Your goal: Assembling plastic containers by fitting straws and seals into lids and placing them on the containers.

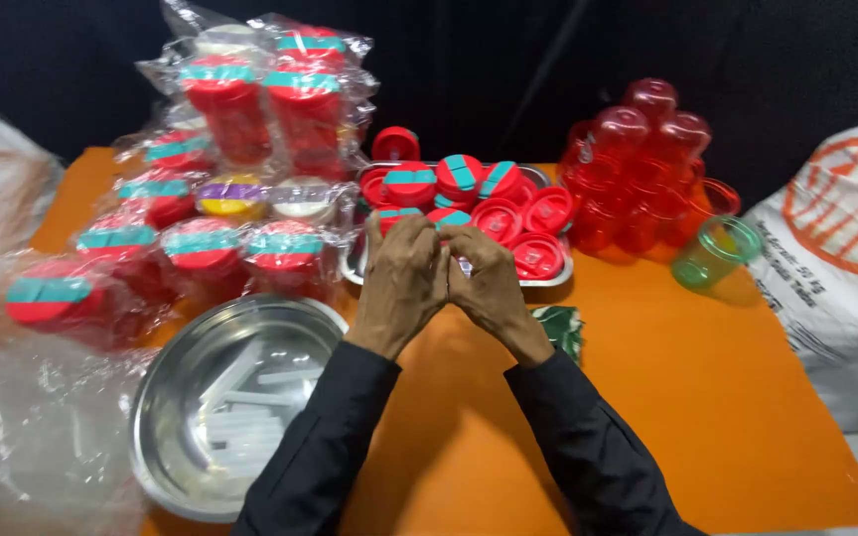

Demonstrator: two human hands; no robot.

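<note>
My left hand [404,280] and my right hand [489,283] are pressed together over the orange table [707,397], just in front of a metal tray [548,280] of red lids with teal flaps [459,177]. A red lid with a teal part [446,220] shows above my fingertips; both hands seem closed on it, though my fingers hide most of it. Dark sleeves cover both forearms.
A round steel bowl [176,397] with clear plastic straws lies at the front left. Plastic-wrapped packs of red capped cups [240,109] fill the left. Stacked red transparent cups [638,169] and one green cup [712,253] stand at the right, beside a white sack [846,258].
</note>
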